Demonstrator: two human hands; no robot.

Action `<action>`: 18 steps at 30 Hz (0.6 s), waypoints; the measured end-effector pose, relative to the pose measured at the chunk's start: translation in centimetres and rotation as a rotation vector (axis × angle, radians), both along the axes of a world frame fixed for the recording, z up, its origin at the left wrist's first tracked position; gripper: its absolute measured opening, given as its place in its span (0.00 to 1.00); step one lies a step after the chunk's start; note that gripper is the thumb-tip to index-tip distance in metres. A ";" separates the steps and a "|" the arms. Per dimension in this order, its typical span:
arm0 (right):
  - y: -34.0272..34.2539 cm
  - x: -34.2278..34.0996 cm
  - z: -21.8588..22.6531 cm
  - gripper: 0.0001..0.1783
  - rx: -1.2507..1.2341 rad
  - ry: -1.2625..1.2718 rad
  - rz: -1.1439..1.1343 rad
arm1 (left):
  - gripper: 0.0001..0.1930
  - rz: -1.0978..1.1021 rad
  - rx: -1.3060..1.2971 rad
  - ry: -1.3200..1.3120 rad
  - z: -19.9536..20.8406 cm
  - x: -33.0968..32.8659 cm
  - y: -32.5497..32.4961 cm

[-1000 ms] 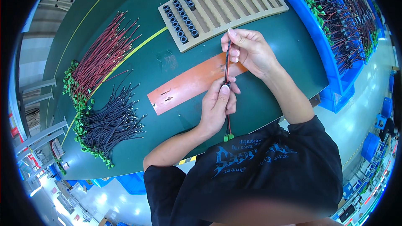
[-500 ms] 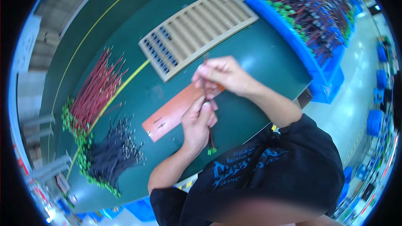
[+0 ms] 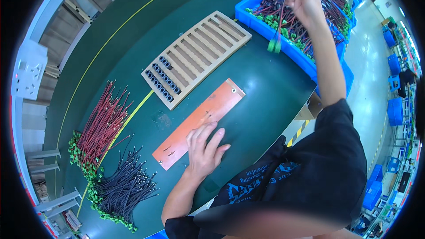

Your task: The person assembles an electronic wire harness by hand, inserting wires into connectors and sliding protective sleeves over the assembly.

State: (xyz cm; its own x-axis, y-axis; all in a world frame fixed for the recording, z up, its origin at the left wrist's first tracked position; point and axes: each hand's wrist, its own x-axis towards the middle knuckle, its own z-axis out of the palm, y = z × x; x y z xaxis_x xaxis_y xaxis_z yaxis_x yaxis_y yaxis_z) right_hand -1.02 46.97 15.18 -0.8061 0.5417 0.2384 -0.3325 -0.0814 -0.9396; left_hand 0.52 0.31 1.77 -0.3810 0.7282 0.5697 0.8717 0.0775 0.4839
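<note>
My right hand [image 3: 306, 6] is raised at the far right, its fingers closed round a wire harness [image 3: 281, 23]. A black cylindrical piece shows at the fingertips; red and black leads hang below it, ending in green connectors. The harness hangs over the near edge of a blue bin [image 3: 249, 21] piled with similar harnesses. With its fingers spread and nothing in them, my left hand [image 3: 204, 150] is over the near side of an orange strip [image 3: 223, 99] on the table. Whether it touches the strip I cannot tell.
Beyond the strip lies a slotted wooden tray [image 3: 246, 40], several black ring-shaped pieces [image 3: 159, 86] filling its left slots. On the left are bundles of red wires [image 3: 104, 119] and black wires [image 3: 121, 186] with green connectors. A yellow line runs across the green table [image 3: 265, 106].
My hands were together over the strip, on the harness. The right has moved away to the bin with the harness; the left has let go and opened. The view has shifted somewhat.
</note>
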 end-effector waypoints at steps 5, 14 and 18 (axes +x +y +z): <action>13.6 -4.6 -4.3 0.17 -0.245 -0.174 -0.091 | 0.26 -0.073 -0.064 -0.034 -0.3 0.8 1.1; 15.6 -7.2 -6.5 0.25 1.332 -1.118 -0.648 | 0.16 -0.048 -0.123 -0.095 -1.1 0.4 1.6; 5.8 -10.1 -6.9 0.13 1.358 -0.549 0.009 | 0.15 -0.055 -0.129 -0.134 -1.3 -0.1 2.1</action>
State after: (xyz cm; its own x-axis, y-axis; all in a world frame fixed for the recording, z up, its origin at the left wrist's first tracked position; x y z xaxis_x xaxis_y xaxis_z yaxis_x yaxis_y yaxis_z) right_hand -11.09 52.78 8.27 -0.9641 0.1507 0.2187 0.0806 0.9506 -0.2997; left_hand 0.42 2.39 0.45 -0.4052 0.8134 0.4174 0.8048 0.1007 0.5850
